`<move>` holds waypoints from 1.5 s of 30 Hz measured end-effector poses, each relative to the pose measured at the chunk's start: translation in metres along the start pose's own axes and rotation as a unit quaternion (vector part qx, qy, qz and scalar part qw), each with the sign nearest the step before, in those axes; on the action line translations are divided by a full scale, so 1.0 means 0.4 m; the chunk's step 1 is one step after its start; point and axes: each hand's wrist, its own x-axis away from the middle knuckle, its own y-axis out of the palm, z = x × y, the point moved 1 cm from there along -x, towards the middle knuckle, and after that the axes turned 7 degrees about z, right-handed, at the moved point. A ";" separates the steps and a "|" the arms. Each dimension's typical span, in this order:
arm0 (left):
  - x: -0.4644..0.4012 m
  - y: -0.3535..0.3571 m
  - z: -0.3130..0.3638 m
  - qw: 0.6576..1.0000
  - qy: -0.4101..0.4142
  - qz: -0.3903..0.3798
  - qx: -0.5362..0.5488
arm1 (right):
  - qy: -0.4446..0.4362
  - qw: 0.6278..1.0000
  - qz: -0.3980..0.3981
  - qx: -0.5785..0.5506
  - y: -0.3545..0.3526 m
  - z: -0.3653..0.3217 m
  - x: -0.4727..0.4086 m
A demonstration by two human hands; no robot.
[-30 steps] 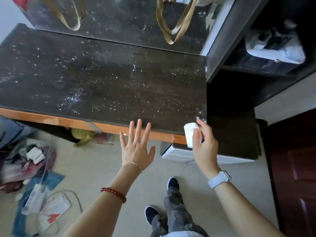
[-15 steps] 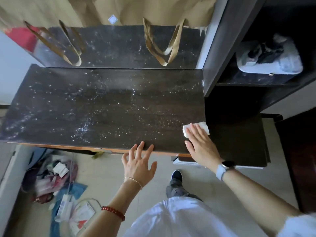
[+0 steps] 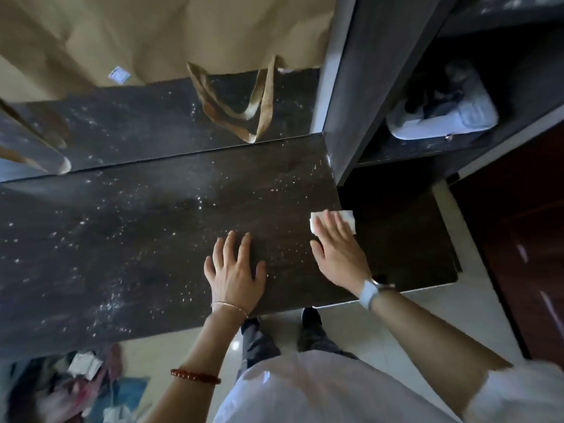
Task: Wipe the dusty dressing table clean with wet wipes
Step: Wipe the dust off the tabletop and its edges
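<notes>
Surroundings: we see a mirror (image 3: pixel 146 123) at the back of the dusty dressing table (image 3: pixel 137 239), reflecting a tan bag with looped handles (image 3: pixel 244 99).
Obstruction: a dark upright panel (image 3: pixel 360 87) bounds the table's right end.
Shelf: the compartment (image 3: pixel 518 80) right of the panel holds a pale bundle (image 3: pixel 442 114); what it is we cannot tell.
Floor: a blurred heap of clutter (image 3: pixel 76 389) lies at lower left.
Wipe: the white wipe (image 3: pixel 346 218) lies flat at the table's right edge.
Right hand (image 3: pixel 335 251): our fingers are straight and pressing the wipe down.
Left hand (image 3: pixel 235 270): fingers spread, palm flat on the table near the front edge.
</notes>
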 end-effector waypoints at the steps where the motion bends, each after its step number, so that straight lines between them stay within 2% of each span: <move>1: -0.032 -0.004 -0.001 1.000 0.012 -0.004 -0.001 | 0.040 0.999 0.003 0.001 0.004 -0.024 -0.041; 3: -0.094 -0.019 -0.016 0.999 0.029 -0.016 -0.001 | 0.110 0.993 0.032 0.012 0.014 -0.087 -0.066; 5: -0.149 -0.037 -0.040 0.998 0.048 -0.025 -0.010 | 0.117 0.993 0.026 0.007 0.030 -0.154 -0.035; 8: -0.225 -0.056 -0.080 0.994 0.093 -0.038 -0.034 | 0.086 0.996 0.024 0.009 0.040 -0.211 0.027; 12: -0.314 -0.054 -0.107 0.987 0.143 -0.039 -0.057 | 0.045 0.996 0.043 0.068 0.030 -0.194 0.034; 15: -0.341 -0.029 -0.129 0.985 0.150 -0.037 -0.082 | -0.018 0.997 0.027 0.072 0.043 -0.193 0.012; 17: -0.347 -0.014 -0.141 0.982 0.158 -0.023 -0.098 | -0.029 0.997 0.014 0.068 0.056 -0.189 0.005; 19: -0.350 -0.003 -0.146 0.980 0.164 -0.016 -0.107 | 0.013 0.998 0.032 0.051 0.065 -0.175 -0.003; 21: -0.352 0.001 -0.147 0.981 0.163 -0.007 -0.104 | 0.092 0.994 0.059 0.027 0.069 -0.155 -0.046; 25: -0.353 0.011 -0.154 0.980 0.169 0.006 -0.104 | 0.246 0.961 0.125 -0.033 0.055 -0.116 -0.243; 27: -0.354 0.010 -0.153 0.980 0.170 0.001 -0.106 | 0.287 0.945 0.148 -0.045 0.048 -0.112 -0.317; 31: -0.355 0.008 -0.151 0.980 0.174 -0.001 -0.093 | 0.295 0.938 0.180 0.006 0.067 -0.156 -0.252; 35: -0.356 0.015 -0.153 0.977 0.189 0.023 -0.099 | 0.307 0.942 0.132 0.043 0.068 -0.197 -0.189; 43: -0.360 0.018 -0.153 0.976 0.186 0.036 -0.109 | 0.295 0.949 0.111 0.023 0.010 -0.110 -0.471; 45: -0.360 0.016 -0.153 0.976 0.185 0.036 -0.108 | 0.283 0.952 0.114 0.001 0.006 -0.103 -0.475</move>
